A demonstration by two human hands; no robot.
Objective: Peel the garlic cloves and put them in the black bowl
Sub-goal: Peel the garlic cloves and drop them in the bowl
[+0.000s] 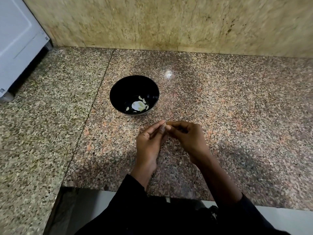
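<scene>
Granite bench (220, 99): both hands meet near its front edge, left hand (149, 141) and right hand (186, 136) pinching a small garlic clove (166, 127) for peeling; black bowl (118, 89) just beyond receives peeled cloves (139, 106).

Black bowl (116, 92) holds pale cloves (144, 100) on pink-speckled granite counter (220, 99).

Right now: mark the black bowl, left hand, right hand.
black bowl (118, 85): head view, bare inner wall.
left hand (149, 143): head view, middle of the hand.
right hand (189, 138): head view, back of the hand.
</scene>
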